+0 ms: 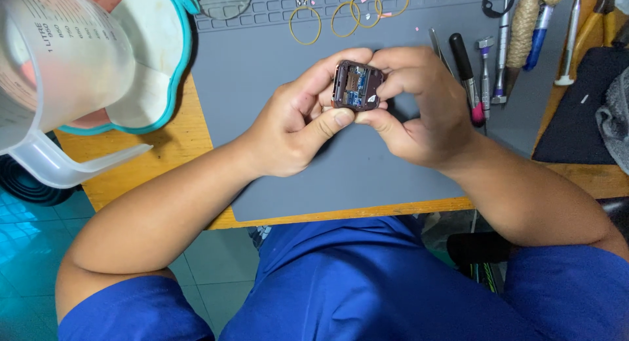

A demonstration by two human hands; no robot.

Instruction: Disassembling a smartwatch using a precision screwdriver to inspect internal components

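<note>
Squarely between both hands, the small opened device [356, 86] (circuit board facing up) is pinched by the left hand [298, 121] and right hand [419, 112], above the grey mat [367, 177].

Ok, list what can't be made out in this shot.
- Head view: the underside and edges of the small device, covered by the left hand and right hand.
- Its inner parts: too small to tell.
- Tools at the top: cut off by the frame edge.
- Measuring jug: close, partly out of frame.
</note>
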